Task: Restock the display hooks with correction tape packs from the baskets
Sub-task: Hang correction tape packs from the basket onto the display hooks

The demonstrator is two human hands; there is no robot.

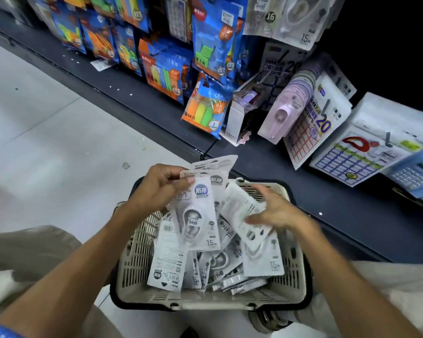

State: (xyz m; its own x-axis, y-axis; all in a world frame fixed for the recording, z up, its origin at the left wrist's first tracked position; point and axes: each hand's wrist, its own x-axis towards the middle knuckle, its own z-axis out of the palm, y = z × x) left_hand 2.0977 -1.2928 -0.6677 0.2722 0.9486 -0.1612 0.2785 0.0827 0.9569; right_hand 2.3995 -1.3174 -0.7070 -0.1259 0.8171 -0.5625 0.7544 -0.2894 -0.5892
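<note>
The left hand [160, 185] pinched a small stack of correction tape packs [198, 211] by their top ends, fingers curled round them, above the far-left corner of the basket [137, 259]. The right hand [272, 211] reached over the basket's far-right side, its fingers spread fairly wide and resting on a loose pack [242, 206]; motion blur hid whether they gripped it. More packs [220, 264] lay heaped inside the cream basket, which sat on the pale floor [34, 132] between the person's knees. Beyond its far edge, the dark shelf [266, 167] carried blue sticky-note packets [205, 106] and label sheets [347, 159].
</note>
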